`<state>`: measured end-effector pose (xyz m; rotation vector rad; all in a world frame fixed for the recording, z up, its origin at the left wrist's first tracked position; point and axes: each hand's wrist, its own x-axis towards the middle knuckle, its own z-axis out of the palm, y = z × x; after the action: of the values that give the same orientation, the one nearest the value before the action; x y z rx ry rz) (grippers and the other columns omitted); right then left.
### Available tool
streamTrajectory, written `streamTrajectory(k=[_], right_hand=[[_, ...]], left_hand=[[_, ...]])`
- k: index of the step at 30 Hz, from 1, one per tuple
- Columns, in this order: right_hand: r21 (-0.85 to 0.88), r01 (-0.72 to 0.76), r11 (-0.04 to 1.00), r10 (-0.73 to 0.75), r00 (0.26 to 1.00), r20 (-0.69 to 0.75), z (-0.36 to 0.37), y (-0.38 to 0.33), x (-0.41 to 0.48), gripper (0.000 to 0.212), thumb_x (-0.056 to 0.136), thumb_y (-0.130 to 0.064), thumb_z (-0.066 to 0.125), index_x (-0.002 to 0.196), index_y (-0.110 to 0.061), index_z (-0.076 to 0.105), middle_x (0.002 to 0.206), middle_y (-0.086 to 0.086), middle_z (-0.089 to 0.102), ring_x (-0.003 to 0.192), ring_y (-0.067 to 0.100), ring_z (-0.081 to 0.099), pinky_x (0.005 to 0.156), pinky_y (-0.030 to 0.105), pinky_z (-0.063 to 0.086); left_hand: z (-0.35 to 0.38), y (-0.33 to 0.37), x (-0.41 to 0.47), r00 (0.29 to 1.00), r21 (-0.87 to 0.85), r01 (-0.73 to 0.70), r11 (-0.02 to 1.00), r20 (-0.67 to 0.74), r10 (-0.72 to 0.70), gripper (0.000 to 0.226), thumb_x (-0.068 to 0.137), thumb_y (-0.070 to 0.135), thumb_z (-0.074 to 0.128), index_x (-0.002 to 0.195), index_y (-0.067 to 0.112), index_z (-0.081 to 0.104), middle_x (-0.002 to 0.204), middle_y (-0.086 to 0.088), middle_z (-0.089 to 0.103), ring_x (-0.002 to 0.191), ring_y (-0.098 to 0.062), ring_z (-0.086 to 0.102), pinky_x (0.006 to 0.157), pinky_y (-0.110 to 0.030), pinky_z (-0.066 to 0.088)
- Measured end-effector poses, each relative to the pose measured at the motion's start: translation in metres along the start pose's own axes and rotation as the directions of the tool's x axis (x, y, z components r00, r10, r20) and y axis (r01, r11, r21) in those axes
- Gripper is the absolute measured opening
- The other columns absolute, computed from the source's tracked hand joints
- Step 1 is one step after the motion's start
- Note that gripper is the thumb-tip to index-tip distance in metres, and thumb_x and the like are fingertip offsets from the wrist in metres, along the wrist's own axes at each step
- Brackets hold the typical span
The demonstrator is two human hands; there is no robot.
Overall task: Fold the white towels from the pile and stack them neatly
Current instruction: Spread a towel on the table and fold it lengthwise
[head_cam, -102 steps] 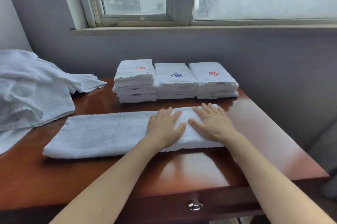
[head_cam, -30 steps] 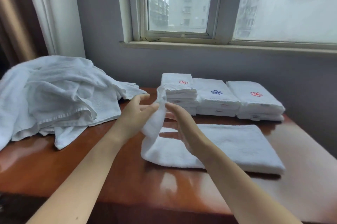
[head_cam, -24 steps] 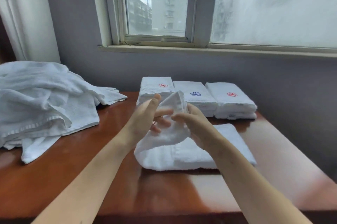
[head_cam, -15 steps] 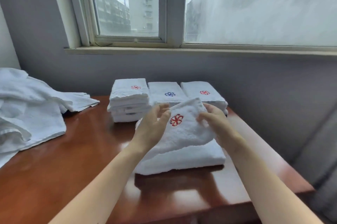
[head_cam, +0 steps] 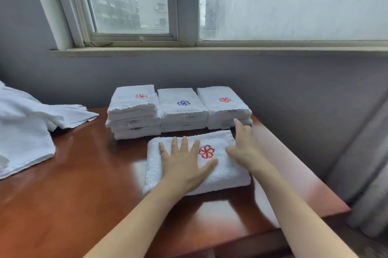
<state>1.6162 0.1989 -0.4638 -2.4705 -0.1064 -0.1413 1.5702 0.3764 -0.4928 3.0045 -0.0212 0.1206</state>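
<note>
1. One big glossy wooden desk [head_cam: 84, 184] carries everything, and it looks slick, so a towel would probably slide on it easily
2. Loads of unfolded white towels sit in a rumpled pile [head_cam: 25, 131] at the desk's left edge, so I'd say plenty is left to do
3. Three folded stacks line the back edge, touching side by side: left stack [head_cam: 134, 115] is tallest with a red logo on top, middle stack [head_cam: 182, 110] has a blue one, right stack [head_cam: 224, 108] red again
4. Folded towel [head_cam: 222, 171] lies flat just in front of the middle and right stacks, toward the desk's right edge, red flower logo [head_cam: 206, 151] facing up. It's soft, light terry, nothing fragile, but floppy: grab one corner and I reckon the folds spill open. Better to slide fingers under both short sides, thumbs on top, and lift it level
5. Left hand [head_cam: 184, 163] presses flat on it, fingers spread; right hand [head_cam: 243, 148] rests straight-fingered along its right side. Hands are apart, gripping nothing, logo between them
</note>
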Motion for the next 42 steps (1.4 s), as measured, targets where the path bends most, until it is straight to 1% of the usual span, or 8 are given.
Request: streamTrajectory(k=[5,9,19,24,29,33,38,42], right_hand=[[-0.185,0.341,0.922,-0.35,0.937,-0.013,0.01,-0.009,0.01,0.06,0.092,-0.005,0.042,0.149,-0.023,0.04,0.153,-0.007,0.041,0.147,0.01,0.022,0.119,0.036,0.018],[0.005,0.212,0.977,-0.208,0.954,0.216,0.019,0.01,0.021,0.044,0.103,-0.021,0.033,0.145,-0.018,0.045,0.154,-0.004,0.039,0.145,0.011,0.025,0.12,0.033,0.016],[-0.078,0.169,0.983,-0.156,0.976,0.151,0.021,0.012,0.01,0.046,0.102,-0.027,0.031,0.146,-0.023,0.044,0.151,-0.005,0.041,0.139,0.012,0.033,0.115,0.033,0.025],[-0.263,0.096,0.96,-0.067,0.991,0.117,0.019,0.003,-0.013,0.049,0.1,-0.032,0.026,0.147,-0.028,0.041,0.147,-0.001,0.046,0.134,0.022,0.04,0.107,0.041,0.033],[-0.301,0.11,0.947,-0.072,0.988,0.136,0.009,-0.01,-0.042,0.027,0.093,-0.038,0.032,0.097,-0.025,0.056,0.112,0.003,0.062,0.111,0.026,0.055,0.09,0.04,0.047],[-0.237,0.118,0.964,-0.071,0.978,0.198,0.0,-0.019,-0.057,0.039,0.089,-0.043,0.049,0.125,-0.031,0.058,0.121,-0.004,0.064,0.108,0.019,0.059,0.085,0.032,0.048],[0.142,-0.002,0.99,-0.075,0.843,0.532,0.0,-0.039,-0.074,0.061,0.081,-0.031,0.068,0.135,-0.033,0.041,0.094,0.005,0.066,0.062,0.017,0.069,0.046,0.025,0.049],[0.275,-0.036,0.961,-0.126,0.826,0.549,0.008,-0.048,-0.082,0.073,0.081,-0.024,0.072,0.142,-0.035,0.033,0.096,0.001,0.062,0.067,0.015,0.07,0.049,0.026,0.053]], left_hand=[[0.004,-0.003,0.002,1.0,0.015,-0.006,1.0,-0.012,0.006,0.109,0.064,0.096,0.003,0.156,0.037,0.004,0.165,-0.004,-0.002,0.151,-0.03,-0.009,0.111,-0.063,-0.016],[0.007,-0.006,0.003,1.0,0.007,-0.017,1.0,-0.025,0.017,0.113,0.06,0.098,0.002,0.155,0.036,0.005,0.166,-0.003,0.0,0.151,-0.029,-0.007,0.114,-0.062,-0.012],[0.006,-0.018,0.0,0.991,-0.086,-0.129,0.988,-0.058,0.124,0.113,0.058,0.1,0.008,0.153,0.04,0.014,0.165,0.005,0.009,0.152,-0.02,0.0,0.119,-0.056,-0.006],[-0.002,-0.034,-0.008,0.941,-0.113,-0.314,0.943,-0.169,0.294,0.088,0.075,0.084,0.023,0.148,0.036,0.037,0.158,0.012,0.031,0.147,-0.006,0.02,0.121,-0.037,0.003],[-0.02,-0.071,-0.017,0.913,-0.197,-0.404,0.893,-0.139,0.383,0.065,0.085,0.07,0.053,0.143,0.042,0.046,0.152,0.021,0.038,0.144,0.005,0.021,0.122,-0.028,-0.002],[-0.041,-0.099,-0.025,0.954,-0.3,-0.3,0.906,-0.089,0.286,0.06,0.076,0.063,0.071,0.132,0.044,0.057,0.147,0.02,0.045,0.146,-0.002,0.021,0.122,-0.038,-0.002],[-0.058,-0.128,-0.043,0.998,-0.32,-0.056,0.946,0.022,0.066,0.065,0.079,0.052,0.074,0.139,0.04,0.051,0.155,0.009,0.034,0.145,-0.01,0.026,0.12,-0.034,0.018],[-0.059,-0.132,-0.062,0.994,-0.434,0.104,0.895,0.074,-0.079,0.076,0.085,0.038,0.073,0.15,0.022,0.038,0.153,0.006,0.039,0.135,-0.01,0.042,0.11,-0.025,0.033]])
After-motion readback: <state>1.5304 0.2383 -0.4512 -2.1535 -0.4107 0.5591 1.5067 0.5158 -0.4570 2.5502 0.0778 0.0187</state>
